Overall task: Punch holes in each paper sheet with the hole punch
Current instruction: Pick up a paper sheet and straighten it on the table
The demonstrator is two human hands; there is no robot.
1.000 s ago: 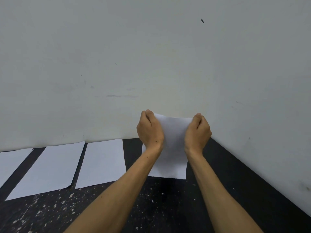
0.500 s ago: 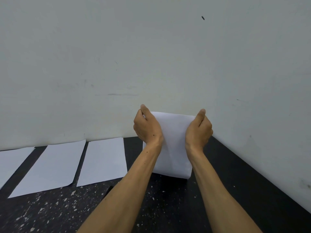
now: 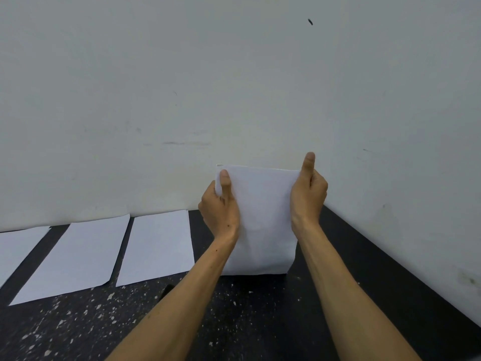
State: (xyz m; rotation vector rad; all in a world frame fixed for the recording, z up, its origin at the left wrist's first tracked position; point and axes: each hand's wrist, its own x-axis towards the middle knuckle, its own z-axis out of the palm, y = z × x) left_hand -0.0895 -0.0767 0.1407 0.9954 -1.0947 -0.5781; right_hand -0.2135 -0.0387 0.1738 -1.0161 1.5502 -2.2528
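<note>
The held sheet (image 3: 260, 217) stands upright at centre right of the frame, long axis running top to bottom, its lower edge down by the dark speckled tabletop (image 3: 234, 321). The left hand (image 3: 220, 208) pinches its left edge, thumb on the near face; the right hand (image 3: 308, 196) grips the right edge, thumb raised. No hole punch is clearly in view, so which hand is nearer it cannot be told. Three more sheets (image 3: 158, 246) lie flat in a row toward the lower left, against the pale wall (image 3: 234, 87) that meets a side wall at right
</note>
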